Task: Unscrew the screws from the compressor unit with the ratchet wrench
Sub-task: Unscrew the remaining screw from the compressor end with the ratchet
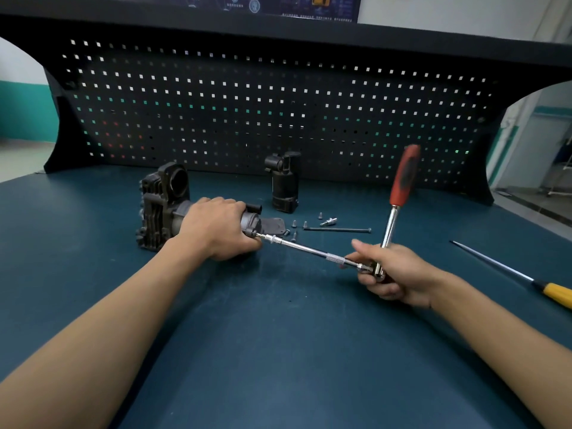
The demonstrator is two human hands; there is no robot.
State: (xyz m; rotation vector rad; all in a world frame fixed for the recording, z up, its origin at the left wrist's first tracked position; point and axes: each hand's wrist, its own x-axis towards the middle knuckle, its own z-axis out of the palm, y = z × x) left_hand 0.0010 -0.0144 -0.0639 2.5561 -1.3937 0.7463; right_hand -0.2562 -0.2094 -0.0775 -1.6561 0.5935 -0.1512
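The print on the poster [278, 6] is too blurred to read.

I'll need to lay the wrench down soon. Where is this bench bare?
The widest bare mat lies near you, between both forearms. More lies left of the compressor unit, and between the right hand and the yellow screwdriver. Crowded: right of the compressor, where loose screws and a long bolt lie before the black canister.
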